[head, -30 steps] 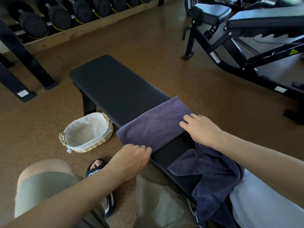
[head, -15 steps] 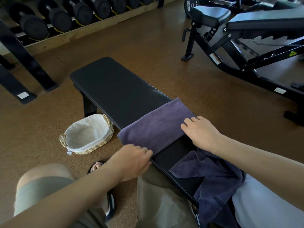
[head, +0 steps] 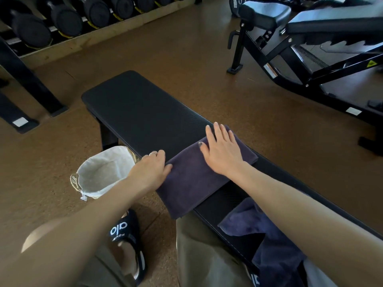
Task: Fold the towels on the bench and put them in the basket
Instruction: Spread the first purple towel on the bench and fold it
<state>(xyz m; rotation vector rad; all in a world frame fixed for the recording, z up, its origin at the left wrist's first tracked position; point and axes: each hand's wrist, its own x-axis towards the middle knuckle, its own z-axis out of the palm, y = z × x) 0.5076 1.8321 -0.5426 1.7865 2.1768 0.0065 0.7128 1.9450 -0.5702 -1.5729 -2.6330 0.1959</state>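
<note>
A purple folded towel (head: 199, 179) lies across a black bench (head: 145, 121). The right hand (head: 222, 151) presses flat on it, fingers spread; the left hand (head: 152, 169) (ring visible) rests open at its edge. A lined basket (head: 101, 172) sits on the floor beside the bench.

Brown cork-like floor (head: 186, 48), dumbbell rack (head: 68, 19) behind, adjustable incline bench (head: 310, 38) at right

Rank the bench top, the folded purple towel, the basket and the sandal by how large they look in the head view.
1. bench top
2. folded purple towel
3. basket, though an arm hides part of it
4. sandal, partly hidden too and nearer the camera
</note>
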